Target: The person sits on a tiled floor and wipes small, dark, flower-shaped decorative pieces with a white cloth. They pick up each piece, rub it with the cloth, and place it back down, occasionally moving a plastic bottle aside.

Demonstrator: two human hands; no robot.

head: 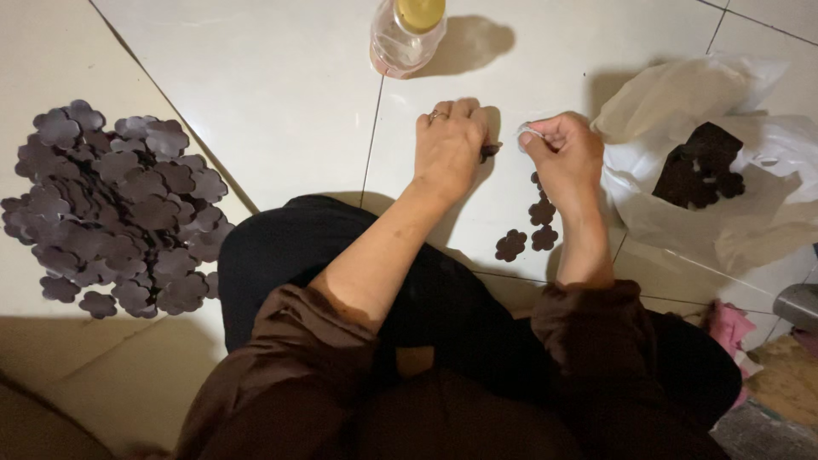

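Observation:
I sit on a tiled floor with my legs crossed. My left hand (449, 146), a ring on one finger, pinches a small dark flower-shaped piece (488, 152) between its fingertips. My right hand (562, 153) is closed on a thin pale strand or loop (524, 132) just right of that piece. The two hands almost touch. A few loose dark flower pieces (528, 230) lie on the tile beneath my right wrist.
A large heap of dark flower-shaped pieces (115, 209) covers the floor at the left. A white plastic bag (733, 213) holding more of them lies open at the right. A clear bottle with a yellow cap (407, 34) stands at the top. Pink cloth (728, 328) sits lower right.

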